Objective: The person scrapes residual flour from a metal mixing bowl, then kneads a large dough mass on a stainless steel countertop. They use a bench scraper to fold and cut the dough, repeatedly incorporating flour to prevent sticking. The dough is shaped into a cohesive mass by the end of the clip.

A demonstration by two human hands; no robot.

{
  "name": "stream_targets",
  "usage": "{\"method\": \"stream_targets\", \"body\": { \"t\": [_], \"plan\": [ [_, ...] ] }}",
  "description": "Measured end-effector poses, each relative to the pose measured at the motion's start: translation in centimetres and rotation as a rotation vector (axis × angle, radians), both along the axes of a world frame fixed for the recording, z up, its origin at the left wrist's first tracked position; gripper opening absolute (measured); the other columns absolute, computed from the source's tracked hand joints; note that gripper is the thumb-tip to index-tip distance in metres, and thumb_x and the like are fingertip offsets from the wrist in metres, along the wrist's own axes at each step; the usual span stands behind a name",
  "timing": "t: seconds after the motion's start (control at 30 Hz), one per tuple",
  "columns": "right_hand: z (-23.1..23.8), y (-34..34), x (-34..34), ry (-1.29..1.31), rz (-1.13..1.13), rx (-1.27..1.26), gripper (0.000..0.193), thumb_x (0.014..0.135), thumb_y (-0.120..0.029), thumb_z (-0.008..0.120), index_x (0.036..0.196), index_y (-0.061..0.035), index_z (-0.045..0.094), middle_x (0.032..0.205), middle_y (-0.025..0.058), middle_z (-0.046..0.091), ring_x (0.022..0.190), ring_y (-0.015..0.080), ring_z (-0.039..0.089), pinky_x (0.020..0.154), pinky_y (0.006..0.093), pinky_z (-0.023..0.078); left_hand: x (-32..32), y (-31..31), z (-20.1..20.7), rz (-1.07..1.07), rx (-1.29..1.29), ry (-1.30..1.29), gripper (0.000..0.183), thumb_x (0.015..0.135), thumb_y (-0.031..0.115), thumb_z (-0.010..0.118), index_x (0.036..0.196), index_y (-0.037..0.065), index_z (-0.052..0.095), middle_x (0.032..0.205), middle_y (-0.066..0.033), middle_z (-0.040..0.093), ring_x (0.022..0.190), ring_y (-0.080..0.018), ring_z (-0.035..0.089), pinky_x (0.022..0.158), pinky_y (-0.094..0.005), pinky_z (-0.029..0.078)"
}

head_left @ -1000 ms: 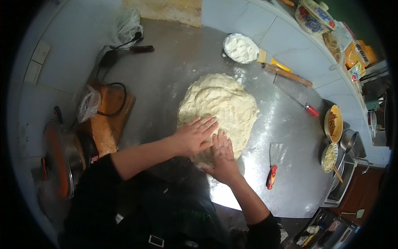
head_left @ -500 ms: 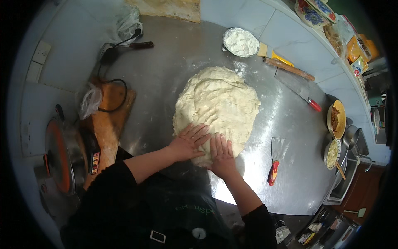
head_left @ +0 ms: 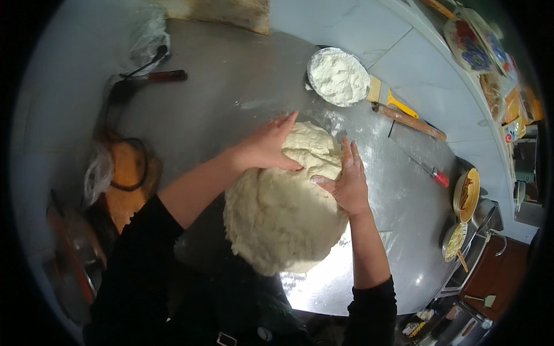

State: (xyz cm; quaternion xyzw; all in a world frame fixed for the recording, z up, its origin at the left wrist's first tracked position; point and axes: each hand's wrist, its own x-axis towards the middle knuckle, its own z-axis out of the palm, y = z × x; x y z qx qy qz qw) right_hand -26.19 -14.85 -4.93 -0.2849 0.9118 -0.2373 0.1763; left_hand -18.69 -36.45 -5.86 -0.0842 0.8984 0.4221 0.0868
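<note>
A large, pale, lumpy mass of dough [head_left: 283, 216] lies on the steel worktop, its near part rounded and in shadow. My left hand [head_left: 270, 143] is at its far left side, thumb pressed on top and fingers along the outer edge. At the far right side my right hand [head_left: 351, 183] takes hold the same way, its thumb pointing inward and fingers reaching away along the edge. Between the two hands, the far end of the dough is creased and folded. The fingers' undersides are hidden.
Beyond the dough sits a bowl of flour [head_left: 339, 76]. Near it are a yellow-handled brush [head_left: 402, 104], a wooden rolling pin [head_left: 410, 122] and a red-handled long blade [head_left: 440, 177]. Bowls of food [head_left: 466, 195] stand at right. A wooden board [head_left: 128, 184] is at left.
Both hands have moved from the dough's near edge to its far end, changing from flat palms to a hold on its sides. The dough has shifted toward me and its shape has changed.
</note>
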Motion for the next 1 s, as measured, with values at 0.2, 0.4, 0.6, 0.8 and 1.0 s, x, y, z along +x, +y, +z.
{"method": "stream_targets", "body": {
  "t": [0.2, 0.4, 0.6, 0.8, 1.0],
  "plan": [
    [-3.0, -2.2, -5.5, -0.142, 0.059, -0.064, 0.084, 0.059, -0.034, 0.081, 0.130, -0.0105, 0.043, 0.125, 0.0160, 0.049, 0.114, 0.0339, 0.045, 0.093, 0.0391, 0.041, -3.1, -0.8, -1.1, 0.072, -0.031, 0.001, 0.086, 0.057, 0.033, 0.078, 0.129, 0.006, 0.040, 0.122, -0.0183, 0.049, 0.115, -0.0319, 0.045, 0.095, -0.0382, 0.038],
    [3.7, 3.5, 3.4, 0.161, 0.449, -0.244, 0.077, 0.059, -0.026, 0.080, 0.127, -0.0119, 0.047, 0.127, 0.0127, 0.049, 0.118, 0.0299, 0.045, 0.095, 0.0408, 0.038, 8.4, 1.1, 3.9, -0.136, -0.115, 0.301, 0.067, 0.067, 0.033, 0.073, 0.124, 0.008, 0.047, 0.121, -0.0169, 0.049, 0.113, -0.0339, 0.047, 0.093, -0.0468, 0.039],
    [9.0, 11.8, 16.2, 0.047, 0.822, 0.192, 0.068, 0.080, -0.042, 0.060, 0.137, -0.0158, 0.034, 0.132, 0.0106, 0.042, 0.129, 0.0330, 0.031, 0.108, 0.0535, 0.017, 18.0, 1.6, 8.0, -0.426, -0.464, 0.458, 0.054, 0.077, 0.042, 0.065, 0.122, 0.015, 0.053, 0.126, -0.0139, 0.047, 0.117, -0.0323, 0.045, 0.098, -0.0483, 0.034],
    [13.7, 10.3, 14.5, 0.406, 0.764, 0.270, 0.054, 0.077, -0.030, 0.064, 0.127, -0.0162, 0.049, 0.127, 0.0106, 0.049, 0.127, 0.0325, 0.036, 0.107, 0.0552, 0.017, 9.2, 5.1, 7.9, -0.268, -0.123, -0.112, 0.067, 0.083, 0.053, 0.049, 0.133, 0.010, 0.039, 0.140, -0.0211, 0.030, 0.128, -0.0382, 0.031, 0.103, -0.0492, 0.025],
    [8.7, 7.5, 12.5, 0.244, 0.368, -0.115, 0.083, 0.064, -0.052, 0.071, 0.131, -0.0126, 0.040, 0.138, 0.0219, 0.029, 0.129, 0.0413, 0.025, 0.103, 0.0609, 0.016, 17.3, 10.4, 8.4, -0.403, -0.392, 0.113, 0.089, 0.081, 0.065, 0.042, 0.141, 0.004, 0.017, 0.143, -0.0268, 0.017, 0.134, -0.0422, 0.013, 0.107, -0.0552, 0.009]
  ]
}}
